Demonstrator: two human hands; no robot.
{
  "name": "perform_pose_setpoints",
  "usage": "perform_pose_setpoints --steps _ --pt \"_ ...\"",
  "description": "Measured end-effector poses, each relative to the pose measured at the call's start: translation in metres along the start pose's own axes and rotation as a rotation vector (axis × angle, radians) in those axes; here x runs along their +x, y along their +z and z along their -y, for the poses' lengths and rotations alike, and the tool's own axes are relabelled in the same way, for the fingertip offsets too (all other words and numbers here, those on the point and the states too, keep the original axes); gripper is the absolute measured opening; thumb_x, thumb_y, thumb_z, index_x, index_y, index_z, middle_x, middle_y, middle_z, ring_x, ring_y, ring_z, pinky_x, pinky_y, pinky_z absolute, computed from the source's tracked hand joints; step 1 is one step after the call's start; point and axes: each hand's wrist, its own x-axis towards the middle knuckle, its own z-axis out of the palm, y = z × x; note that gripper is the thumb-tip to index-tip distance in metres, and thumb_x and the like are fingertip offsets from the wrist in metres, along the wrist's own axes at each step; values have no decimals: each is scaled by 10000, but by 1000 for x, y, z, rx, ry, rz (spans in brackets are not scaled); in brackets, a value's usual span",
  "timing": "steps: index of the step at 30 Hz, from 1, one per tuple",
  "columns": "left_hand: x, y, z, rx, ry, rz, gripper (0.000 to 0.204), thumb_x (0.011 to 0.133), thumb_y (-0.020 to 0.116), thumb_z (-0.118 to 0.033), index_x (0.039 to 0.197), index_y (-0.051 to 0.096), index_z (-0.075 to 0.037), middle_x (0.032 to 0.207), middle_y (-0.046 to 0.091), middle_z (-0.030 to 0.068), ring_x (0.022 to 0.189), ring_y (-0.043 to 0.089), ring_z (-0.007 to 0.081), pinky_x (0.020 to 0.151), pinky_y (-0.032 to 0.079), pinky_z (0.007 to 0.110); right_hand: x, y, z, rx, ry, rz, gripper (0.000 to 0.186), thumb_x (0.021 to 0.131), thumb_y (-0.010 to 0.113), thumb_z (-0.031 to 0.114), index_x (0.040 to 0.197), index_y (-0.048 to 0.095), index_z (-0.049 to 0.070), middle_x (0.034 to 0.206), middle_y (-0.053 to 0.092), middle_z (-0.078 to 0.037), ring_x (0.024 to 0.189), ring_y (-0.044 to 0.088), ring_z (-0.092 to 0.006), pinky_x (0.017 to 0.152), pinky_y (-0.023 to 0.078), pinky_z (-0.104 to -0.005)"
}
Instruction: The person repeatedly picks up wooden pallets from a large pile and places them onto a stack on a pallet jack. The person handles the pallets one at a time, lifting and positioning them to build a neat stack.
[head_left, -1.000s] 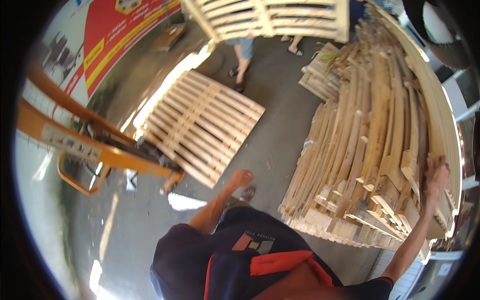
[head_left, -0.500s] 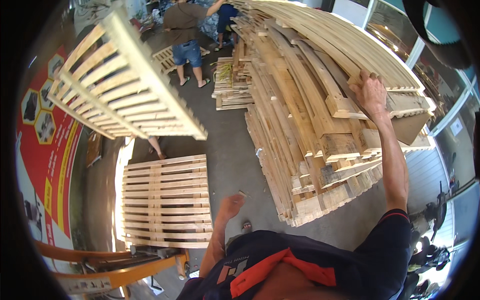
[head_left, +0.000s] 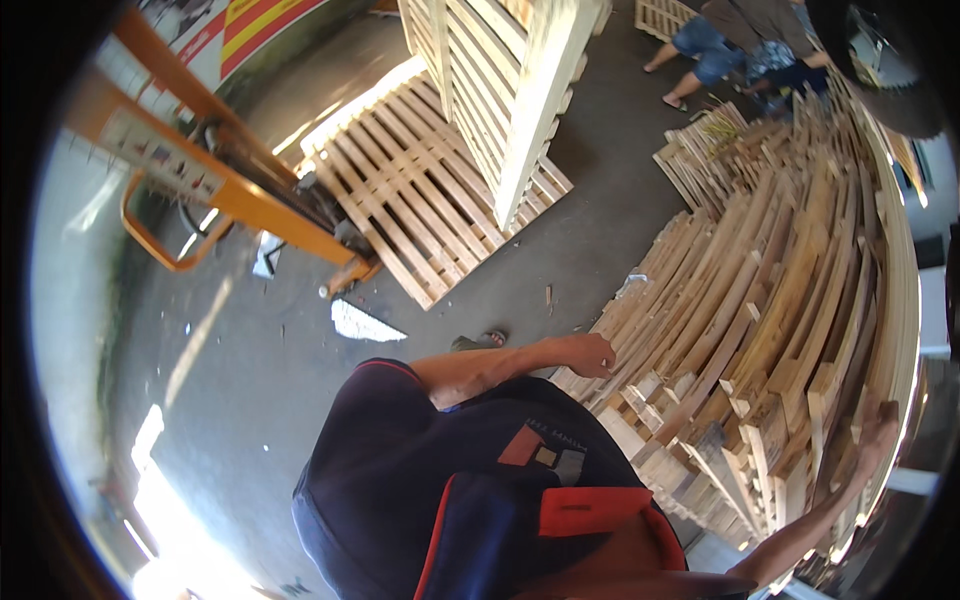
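Observation:
A large stack of pale, weathered wooden boards and pallets (head_left: 770, 290) fills the right side. My right hand (head_left: 872, 440) grips a board at the stack's outer edge, fingers curled round it. My left hand (head_left: 590, 355) is curled closed in front of my body, beside the near left side of the stack, with nothing visible in it. A slatted pallet (head_left: 400, 200) lies flat on the floor at upper middle, and a second pallet (head_left: 530, 100) stands upright over it, its lower corner at the flat one. Whether anyone holds it is hidden.
An orange pallet jack (head_left: 240, 215) stands left of the flat pallet, near a red and yellow banner (head_left: 265, 20). A co-worker in blue shorts (head_left: 720, 60) is at the back right. A white scrap (head_left: 362, 320) lies on the concrete floor (head_left: 250, 400).
The upright pallet has come down over the flat pallet. My left hand has moved toward the stack; my right stays on the stack's edge. The head view has shifted.

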Motion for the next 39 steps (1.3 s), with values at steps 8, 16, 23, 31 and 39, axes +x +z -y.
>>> perform_pose_setpoints --steps 8,16,23,31,39 --pt "-12 32 4 -48 -141 -76 318 837 661 -358 971 710 -73 996 682 169 971 640 349 830 504 449 4 -2 8 -132 -161 47 346 949 603 296 886 522 -34 693 581 -253 666 575 -405 598 416 -489" --pt "-22 43 2 -17 -192 -155 345 845 661 -354 1054 693 -81 969 699 145 950 652 342 824 515 429 0 5 10 -211 -123 41 358 988 512 327 971 519 -30 813 630 -336 844 606 -516 644 411 -573" --pt "-31 32 18 -69 -274 -121 359 846 659 -361 1059 696 -75 982 698 160 962 648 353 821 513 425 3 12 -1 -34 25 69 325 988 519 292 995 514 -33 831 626 -348 869 600 -525 655 418 -578" --pt "-51 -7 48 -14 -337 -106 334 855 624 -302 1062 683 -46 968 682 198 949 637 380 831 503 445 5 25 -19 -230 -40 43 354 1002 482 342 1008 492 -11 849 633 -337 870 607 -522 649 437 -577" --pt "-80 -15 109 -26 -325 -240 306 850 609 -295 982 691 -32 966 676 206 936 633 394 820 501 459 10 28 -19 -277 39 98 447 998 460 427 998 487 -19 860 630 -340 866 609 -520 651 434 -565"
